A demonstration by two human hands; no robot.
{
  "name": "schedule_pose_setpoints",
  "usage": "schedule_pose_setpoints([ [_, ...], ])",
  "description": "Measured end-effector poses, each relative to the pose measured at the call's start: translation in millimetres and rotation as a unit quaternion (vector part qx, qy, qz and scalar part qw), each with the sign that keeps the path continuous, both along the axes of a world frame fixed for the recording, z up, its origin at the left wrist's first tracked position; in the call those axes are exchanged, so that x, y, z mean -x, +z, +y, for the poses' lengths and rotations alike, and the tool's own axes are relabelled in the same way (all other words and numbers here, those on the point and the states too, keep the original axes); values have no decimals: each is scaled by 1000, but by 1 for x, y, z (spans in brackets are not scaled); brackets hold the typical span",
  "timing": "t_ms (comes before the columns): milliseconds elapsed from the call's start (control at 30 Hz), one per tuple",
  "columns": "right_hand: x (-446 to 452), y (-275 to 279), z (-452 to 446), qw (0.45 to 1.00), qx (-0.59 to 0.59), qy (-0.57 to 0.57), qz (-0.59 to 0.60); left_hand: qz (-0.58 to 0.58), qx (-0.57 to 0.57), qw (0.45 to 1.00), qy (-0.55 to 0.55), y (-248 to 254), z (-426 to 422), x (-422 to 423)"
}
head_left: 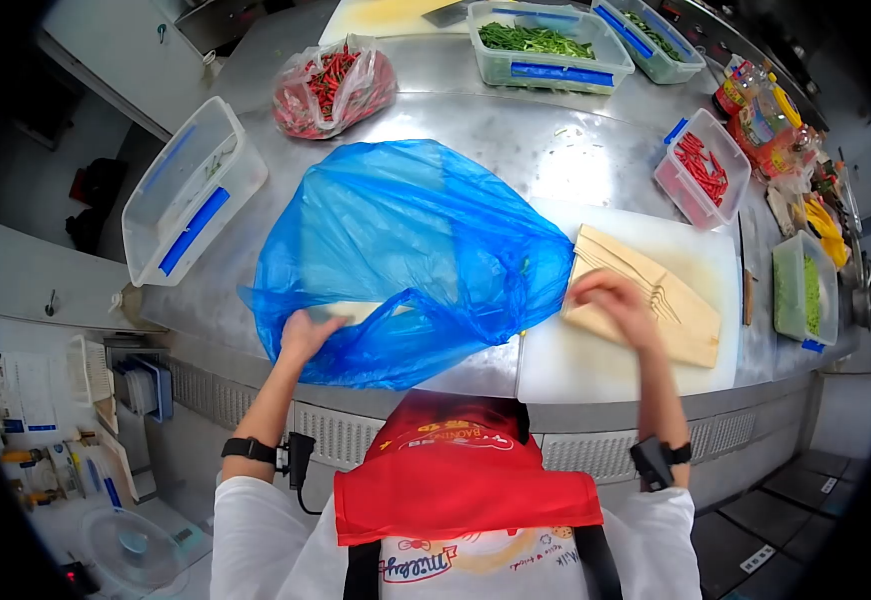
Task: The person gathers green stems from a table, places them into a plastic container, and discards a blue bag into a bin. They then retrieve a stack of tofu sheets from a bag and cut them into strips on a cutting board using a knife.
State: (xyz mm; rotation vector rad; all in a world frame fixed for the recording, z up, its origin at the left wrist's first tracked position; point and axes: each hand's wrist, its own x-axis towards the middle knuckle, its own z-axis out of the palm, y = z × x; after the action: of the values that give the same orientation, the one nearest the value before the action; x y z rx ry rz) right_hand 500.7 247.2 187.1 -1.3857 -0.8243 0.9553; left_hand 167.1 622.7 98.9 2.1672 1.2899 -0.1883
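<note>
A large translucent blue plastic bag spreads over the steel counter, with part of a pale flat piece showing at its near opening. My left hand is closed at the bag's near left edge, thumb against the pale piece; its other fingers are hidden by the plastic. On the white cutting board lies a stack of folded beige sheets, like tofu skin, with creases along the upper side. Over the stack's left end, beside the bag, my right hand has its fingers curled in; what they pinch is not visible.
An open plastic tub stands at left, near a bag of red chilies. Tubs of chopped greens, red chilies and green pieces line the back and right. A knife lies beside the board; bottles stand behind.
</note>
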Motion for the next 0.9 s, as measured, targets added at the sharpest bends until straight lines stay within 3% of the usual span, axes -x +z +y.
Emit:
schedule_pose_setpoints([
  [67,50,-6,63,987,11,140,75,-51,28,997,59,-23,15,9],
  [133,81,-41,111,985,14,171,-13,-88,93,988,90,-21,24,11],
  [167,90,-50,127,984,26,158,-76,-71,56,994,69,-15,22,7],
  [233,99,-76,143,908,106,79,-399,-34,-13,999,30,-7,11,5],
  [267,101,-86,146,866,117,33,-484,-14,35,999,39,0,13,4],
  [333,102,-88,155,754,131,-63,-641,-90,113,986,82,-20,27,14],
  [400,107,-74,159,765,97,-70,-632,-159,200,956,146,-19,26,12],
  [500,115,-40,162,797,14,-26,-603,-207,217,942,150,-32,23,15],
  [533,118,-36,161,808,-22,9,-589,-197,135,968,77,-18,15,13],
  [600,126,-37,167,814,-95,46,-571,-64,51,997,-3,3,10,5],
  [633,132,-38,170,834,-45,57,-548,4,9,999,-44,11,9,3],
  [700,145,-44,172,864,54,78,-495,0,31,996,-87,18,13,6],
  [733,150,-56,172,831,78,42,-549,4,52,993,-109,19,16,8],
  [833,156,-52,161,844,205,309,-387,-51,142,979,-140,9,28,14],
  [900,169,-83,139,853,132,385,-326,-96,253,953,-133,0,30,14],
])
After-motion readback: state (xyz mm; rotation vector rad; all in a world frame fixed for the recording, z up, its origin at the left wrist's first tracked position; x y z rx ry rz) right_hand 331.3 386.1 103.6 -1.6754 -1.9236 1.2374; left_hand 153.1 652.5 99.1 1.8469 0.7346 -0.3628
